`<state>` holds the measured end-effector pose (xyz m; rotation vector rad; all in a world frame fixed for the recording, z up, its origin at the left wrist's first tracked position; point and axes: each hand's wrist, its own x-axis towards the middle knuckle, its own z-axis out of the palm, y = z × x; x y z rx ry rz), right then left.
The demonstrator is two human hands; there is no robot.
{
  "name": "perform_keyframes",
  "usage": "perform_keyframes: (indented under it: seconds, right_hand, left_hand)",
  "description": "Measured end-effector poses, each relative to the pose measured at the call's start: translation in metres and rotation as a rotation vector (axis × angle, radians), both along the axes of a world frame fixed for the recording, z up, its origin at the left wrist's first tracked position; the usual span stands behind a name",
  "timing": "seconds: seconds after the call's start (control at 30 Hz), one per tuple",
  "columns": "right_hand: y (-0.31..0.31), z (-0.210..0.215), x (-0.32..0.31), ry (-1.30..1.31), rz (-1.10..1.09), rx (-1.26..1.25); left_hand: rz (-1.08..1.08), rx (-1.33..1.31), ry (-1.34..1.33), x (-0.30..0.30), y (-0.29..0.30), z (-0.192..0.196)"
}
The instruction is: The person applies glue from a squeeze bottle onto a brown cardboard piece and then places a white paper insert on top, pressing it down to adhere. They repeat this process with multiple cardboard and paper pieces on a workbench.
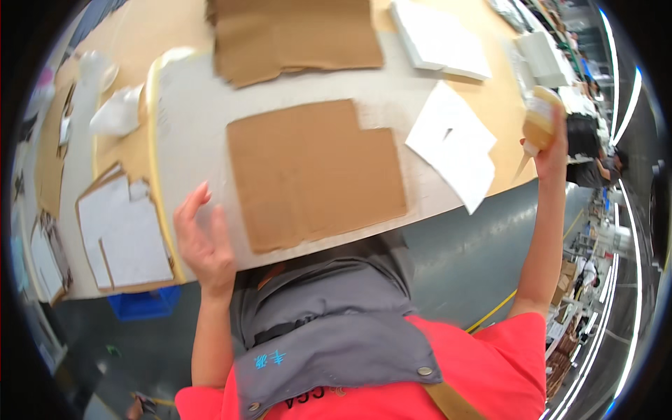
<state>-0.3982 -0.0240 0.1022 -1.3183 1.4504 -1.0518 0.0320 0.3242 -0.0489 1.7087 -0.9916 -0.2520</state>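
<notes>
My left hand (204, 241) is open with its fingers apart, resting at the near edge of a large white board (192, 119). Just to its right, a flat brown cardboard piece (315, 171) with a notched corner lies on that board. My right hand (555, 148) is raised at the right, off the table's edge, and shut on a yellowish glue bottle (541, 117) whose thin nozzle points down and left. A white cut sheet (451, 143) lies on the table between the cardboard and the bottle.
A bigger torn cardboard sheet (294, 35) lies at the far side, with white foam-like sheets (437, 38) beside it. Cardboard-backed white cutouts (122, 231) sit at the left. A blue crate (143, 304) stands under the table. Other people work at the far right.
</notes>
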Motion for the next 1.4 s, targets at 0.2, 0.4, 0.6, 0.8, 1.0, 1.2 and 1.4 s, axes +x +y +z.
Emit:
perform_keyframes:
  seconds: [0.2,0.4,0.6,0.8,1.0,1.2,1.4]
  right_hand:
    - [-0.059,-0.067,-0.081,1.115,0.113,-0.131]
    - [-0.047,-0.082,-0.007,1.163,0.127,-0.618]
    - [-0.050,-0.087,0.054,0.850,0.541,-0.122]
    - [-0.061,-0.082,0.060,0.622,0.665,0.176]
    - [-0.028,-0.064,0.044,0.444,0.648,-0.086]
    - [0.007,-0.033,0.029,0.333,0.636,-0.214]
    - [0.040,-0.017,0.014,0.214,0.555,-0.362]
  left_hand:
    - [-0.031,0.014,0.004,-0.004,-0.006,0.000]
    - [0.024,0.043,-0.109,-0.002,-0.005,0.006]
    - [-0.043,0.004,-0.320,-0.003,-0.023,0.040]
    - [-0.306,0.019,-0.353,-0.025,-0.091,0.070]
    - [-0.660,0.031,-0.237,-0.073,-0.191,0.080]
    - [-1.057,0.144,0.067,-0.132,-0.264,0.066]
    - [-1.341,0.306,0.549,-0.175,-0.269,0.084]
